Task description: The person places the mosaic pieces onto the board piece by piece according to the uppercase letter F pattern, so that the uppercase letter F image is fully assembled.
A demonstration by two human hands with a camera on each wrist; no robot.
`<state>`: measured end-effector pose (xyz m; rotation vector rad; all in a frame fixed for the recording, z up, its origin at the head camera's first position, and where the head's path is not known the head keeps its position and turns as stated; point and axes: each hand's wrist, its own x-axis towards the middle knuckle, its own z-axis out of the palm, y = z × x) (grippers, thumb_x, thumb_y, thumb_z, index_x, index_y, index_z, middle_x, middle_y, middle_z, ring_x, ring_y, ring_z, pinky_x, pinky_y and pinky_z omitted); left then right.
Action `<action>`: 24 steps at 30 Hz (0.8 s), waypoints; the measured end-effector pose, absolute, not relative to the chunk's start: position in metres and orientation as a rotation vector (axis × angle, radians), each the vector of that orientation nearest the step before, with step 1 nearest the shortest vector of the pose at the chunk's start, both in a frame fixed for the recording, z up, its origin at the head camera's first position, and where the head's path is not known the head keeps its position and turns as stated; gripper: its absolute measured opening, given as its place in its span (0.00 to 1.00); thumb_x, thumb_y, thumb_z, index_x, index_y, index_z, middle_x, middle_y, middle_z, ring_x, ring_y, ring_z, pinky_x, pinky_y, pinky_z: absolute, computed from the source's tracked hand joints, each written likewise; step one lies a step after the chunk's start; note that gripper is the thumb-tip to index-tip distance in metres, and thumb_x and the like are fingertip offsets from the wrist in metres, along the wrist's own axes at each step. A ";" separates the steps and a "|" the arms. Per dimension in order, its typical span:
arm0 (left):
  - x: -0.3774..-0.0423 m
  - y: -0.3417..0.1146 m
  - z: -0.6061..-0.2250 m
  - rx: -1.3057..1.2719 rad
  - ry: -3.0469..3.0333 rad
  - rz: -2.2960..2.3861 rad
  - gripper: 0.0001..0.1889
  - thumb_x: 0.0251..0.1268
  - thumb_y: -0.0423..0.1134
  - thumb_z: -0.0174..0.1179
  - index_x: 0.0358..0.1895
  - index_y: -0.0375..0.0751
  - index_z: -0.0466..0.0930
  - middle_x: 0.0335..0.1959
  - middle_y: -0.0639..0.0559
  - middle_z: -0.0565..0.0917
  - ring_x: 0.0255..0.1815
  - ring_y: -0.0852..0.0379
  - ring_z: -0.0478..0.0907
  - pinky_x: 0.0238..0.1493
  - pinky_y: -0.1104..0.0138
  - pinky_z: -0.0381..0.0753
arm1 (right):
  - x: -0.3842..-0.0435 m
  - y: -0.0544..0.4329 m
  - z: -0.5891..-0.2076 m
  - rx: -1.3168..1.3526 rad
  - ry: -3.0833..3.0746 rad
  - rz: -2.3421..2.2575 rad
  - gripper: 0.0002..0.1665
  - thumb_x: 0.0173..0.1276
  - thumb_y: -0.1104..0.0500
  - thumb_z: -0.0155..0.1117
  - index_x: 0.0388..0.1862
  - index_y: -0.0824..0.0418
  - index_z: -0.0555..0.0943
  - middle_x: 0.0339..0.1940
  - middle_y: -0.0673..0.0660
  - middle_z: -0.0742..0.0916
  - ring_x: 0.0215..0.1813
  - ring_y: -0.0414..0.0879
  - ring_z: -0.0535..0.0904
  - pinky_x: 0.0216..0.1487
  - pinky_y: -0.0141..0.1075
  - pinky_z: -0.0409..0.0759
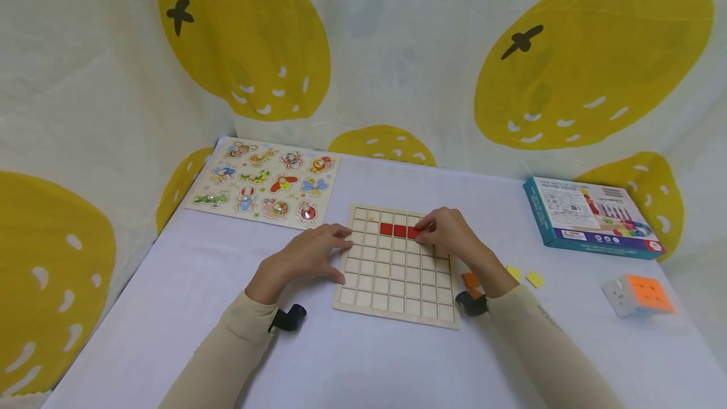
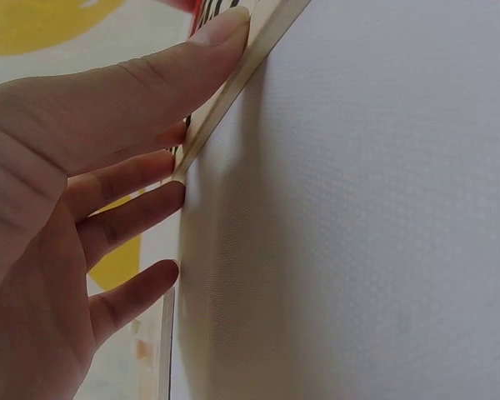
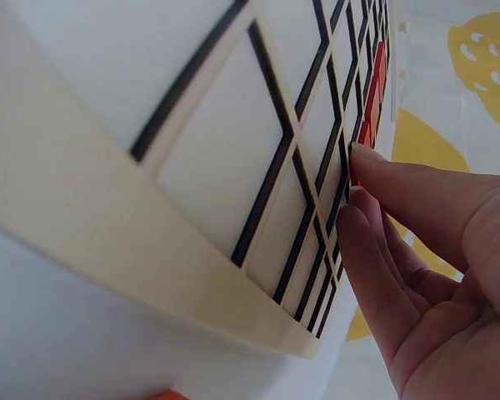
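A wooden grid board [image 1: 396, 316] with square cells lies on the white-covered table. Two red square tiles [image 1: 393, 230] sit side by side in a row near its far end. My right hand [image 1: 452, 232] pinches a third red tile [image 1: 414, 233] at the right end of that row; thumb and fingertips meet at the tile low over the grid in the right wrist view. Along the board's left edge rests my left hand [image 1: 305, 260], its fingers spread and relaxed. The left wrist view shows its thumb [image 2: 217, 42] on the board's rim.
Orange tiles [image 1: 471, 280] and yellow tiles [image 1: 535, 279] lie right of the board, partly behind the right forearm. An insect puzzle board [image 1: 267, 202] is at the back left. At the right are a teal-sided box [image 1: 591, 219] and a puzzle cube [image 1: 650, 294].
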<state>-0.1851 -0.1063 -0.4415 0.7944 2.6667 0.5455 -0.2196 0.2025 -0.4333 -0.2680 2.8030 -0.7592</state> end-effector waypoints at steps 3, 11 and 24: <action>-0.185 -0.106 -0.441 0.787 2.669 0.539 0.40 0.46 0.52 0.81 0.67 0.47 0.79 0.76 0.52 0.72 0.78 0.48 0.67 0.74 0.51 0.71 | -0.219 0.202 -0.433 -0.278 2.805 -0.754 0.16 0.62 0.59 0.76 0.48 0.64 0.90 0.45 0.61 0.90 0.42 0.48 0.82 0.41 0.33 0.79; -0.183 -0.105 -0.439 0.776 2.662 0.557 0.40 0.46 0.51 0.81 0.67 0.46 0.79 0.76 0.52 0.72 0.78 0.47 0.67 0.75 0.51 0.71 | -0.219 0.203 -0.434 -0.258 2.787 -0.786 0.15 0.63 0.59 0.75 0.48 0.63 0.90 0.44 0.61 0.91 0.41 0.47 0.83 0.40 0.33 0.80; -0.183 -0.105 -0.437 0.777 2.663 0.549 0.41 0.46 0.51 0.81 0.67 0.45 0.79 0.76 0.51 0.73 0.78 0.47 0.67 0.75 0.51 0.71 | -0.217 0.204 -0.435 -0.240 2.767 -0.806 0.16 0.65 0.60 0.73 0.51 0.63 0.89 0.46 0.60 0.91 0.43 0.47 0.84 0.47 0.38 0.84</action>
